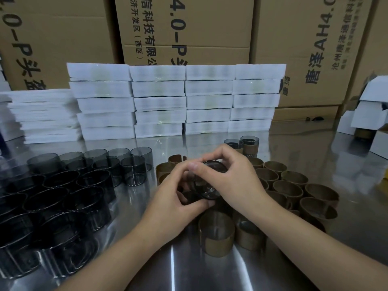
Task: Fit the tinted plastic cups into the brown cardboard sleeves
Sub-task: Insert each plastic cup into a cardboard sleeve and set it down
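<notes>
Background: through the head camera I see a wall of big brown cartons (63,38) printed with black lettering, stacked right behind the work surface.
Surface: a shiny metal table (189,269) fills the lower frame and mirrors the lights.
Foam: four columns of white foam packs (159,101) stand along the far edge. A lower pile of loose white sheets (42,116) sits to their left.
Far right: small white boxes (369,114), some with flaps open, sit at the edge of my view.
Bare cups: a crowd of smoky grey tinted cups (63,196) stands upright on the left, packed side by side.
Empty sleeves: brown cardboard sleeves (287,185) stand on end in a cluster on the right, touching one another.
Finished pieces: two sleeved cups (241,144) stand beyond the hands. Two nearer sleeved cups (217,232) stand just in front of the hands.
Held cup: one held cup (206,185) is lifted above the table between both hands, tilted so a round end faces the camera. I cannot tell whether a sleeve is round it.
Left hand: the left hand (174,198) curls round the lower side of the held cup, thumb at its near rim.
Right hand: the right hand (233,175) comes in from the right, thumb and forefinger pinching the upper rim.
</notes>
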The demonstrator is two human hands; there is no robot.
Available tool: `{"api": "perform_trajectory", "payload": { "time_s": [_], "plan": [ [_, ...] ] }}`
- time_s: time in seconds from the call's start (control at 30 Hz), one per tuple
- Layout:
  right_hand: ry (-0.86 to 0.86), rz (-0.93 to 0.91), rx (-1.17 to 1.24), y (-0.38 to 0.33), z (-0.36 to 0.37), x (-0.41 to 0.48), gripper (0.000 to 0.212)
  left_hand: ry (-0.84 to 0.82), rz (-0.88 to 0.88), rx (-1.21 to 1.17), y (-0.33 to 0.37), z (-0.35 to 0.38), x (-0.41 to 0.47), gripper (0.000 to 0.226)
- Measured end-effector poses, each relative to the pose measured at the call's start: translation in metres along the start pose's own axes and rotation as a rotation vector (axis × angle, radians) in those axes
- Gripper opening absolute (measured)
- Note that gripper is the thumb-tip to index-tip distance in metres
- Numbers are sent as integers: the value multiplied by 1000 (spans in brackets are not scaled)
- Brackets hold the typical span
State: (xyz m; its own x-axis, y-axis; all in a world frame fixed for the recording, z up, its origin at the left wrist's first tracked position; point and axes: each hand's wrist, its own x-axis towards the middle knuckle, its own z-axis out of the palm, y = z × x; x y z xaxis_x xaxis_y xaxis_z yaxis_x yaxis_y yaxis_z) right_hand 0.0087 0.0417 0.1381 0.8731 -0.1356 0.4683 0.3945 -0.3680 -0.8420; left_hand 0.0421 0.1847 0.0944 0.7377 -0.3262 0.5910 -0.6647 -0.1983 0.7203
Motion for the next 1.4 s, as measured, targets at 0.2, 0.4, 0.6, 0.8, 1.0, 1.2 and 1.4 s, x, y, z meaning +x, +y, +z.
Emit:
{"api": "perform_trajectory", "payload": {
  "time_s": [0.2, 0.4, 0.6, 0.8, 1.0, 1.2, 1.4],
  "plan": [
    [-23, -46, 81, -3, -5, 4, 35, 11, -59, -68, -3, 0, 1, 72],
    [-101, -75, 124, 1, -7, 9, 15, 37, -83, -179, -2, -2, 2, 70],
    [-182, 18, 193, 6, -10, 14, 21, 29, -119, -260, -4, -5, 4, 69],
    [-272, 41, 292, 6, -14, 15, 29, 45, -120, -314, -5, -3, 4, 67],
    [-298, 9, 406, 9, -16, 16, 34, 83, -127, -356, -4, -4, 4, 71],
    [-348, 10, 495, 13, -18, 20, 41, 114, -126, -431, -2, -3, 6, 70],
    [-393, -24, 443, 11, -17, 15, 50, 120, -124, -418, -4, -3, 5, 70]
  ]
}}
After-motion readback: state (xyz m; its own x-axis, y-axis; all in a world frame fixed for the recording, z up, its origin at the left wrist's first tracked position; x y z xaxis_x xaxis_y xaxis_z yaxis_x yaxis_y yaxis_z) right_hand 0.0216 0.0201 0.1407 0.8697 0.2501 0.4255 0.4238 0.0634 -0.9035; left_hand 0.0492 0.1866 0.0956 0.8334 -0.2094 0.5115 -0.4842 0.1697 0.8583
